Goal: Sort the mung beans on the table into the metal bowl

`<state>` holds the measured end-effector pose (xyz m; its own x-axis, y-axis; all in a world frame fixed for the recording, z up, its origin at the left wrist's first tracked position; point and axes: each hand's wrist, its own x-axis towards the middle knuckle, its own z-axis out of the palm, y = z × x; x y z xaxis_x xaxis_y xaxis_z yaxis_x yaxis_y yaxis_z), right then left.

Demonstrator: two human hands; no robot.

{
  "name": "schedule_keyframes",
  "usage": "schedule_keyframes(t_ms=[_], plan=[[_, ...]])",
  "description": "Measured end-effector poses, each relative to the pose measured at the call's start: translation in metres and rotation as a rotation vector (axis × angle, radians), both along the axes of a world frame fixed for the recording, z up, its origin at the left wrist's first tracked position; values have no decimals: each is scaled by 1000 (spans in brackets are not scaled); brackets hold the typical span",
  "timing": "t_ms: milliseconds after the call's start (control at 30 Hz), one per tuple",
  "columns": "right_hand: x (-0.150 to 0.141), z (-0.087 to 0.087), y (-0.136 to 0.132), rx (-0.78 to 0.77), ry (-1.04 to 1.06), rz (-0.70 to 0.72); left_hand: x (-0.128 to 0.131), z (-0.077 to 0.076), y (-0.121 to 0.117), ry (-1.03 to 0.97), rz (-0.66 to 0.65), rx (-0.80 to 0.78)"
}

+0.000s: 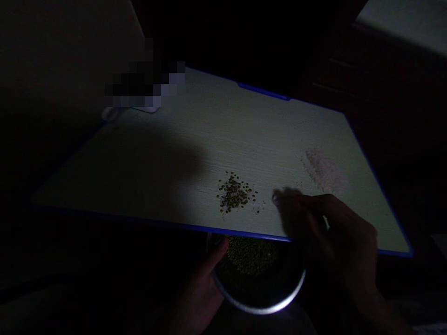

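Note:
The scene is very dark. My left hand (200,293) grips the rim of a round metal bowl (279,302) filled with small greenish grains, held just below the near edge of a pale table (216,130), thumb over the rim. My right hand (331,228) hovers over the table's near edge, right of a small pile of greenish grains (234,193). Its fingers are curled and smeared by motion, so I cannot make out whether they hold anything.
The table has a blue edge (263,91). A faint pinkish patch of fine grains (323,170) lies at the right. A white object (111,113) sits at the far left corner. Dark furniture stands behind.

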<state>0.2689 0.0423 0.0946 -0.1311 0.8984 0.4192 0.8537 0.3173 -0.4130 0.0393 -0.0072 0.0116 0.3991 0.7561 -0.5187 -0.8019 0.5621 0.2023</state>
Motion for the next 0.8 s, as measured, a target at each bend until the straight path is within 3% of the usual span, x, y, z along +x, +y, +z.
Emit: schedule_keyframes(t_ms=[133, 300, 400, 633, 800], plan=[[13, 5, 2, 10, -10, -68, 1, 0, 1, 7, 2, -20], [-10, 8, -8, -44, 22, 122, 2, -4, -1, 20, 0, -22], [-25, 6, -6, -13, 43, 148, 2, -7, -2, 27, 0, -4], [-32, 5, 4, 7, 48, 56, 1, -1, 0, 35, 19, -40], [-13, 0, 19, -19, 44, -118, 1, -1, 2, 81, 35, -58]])
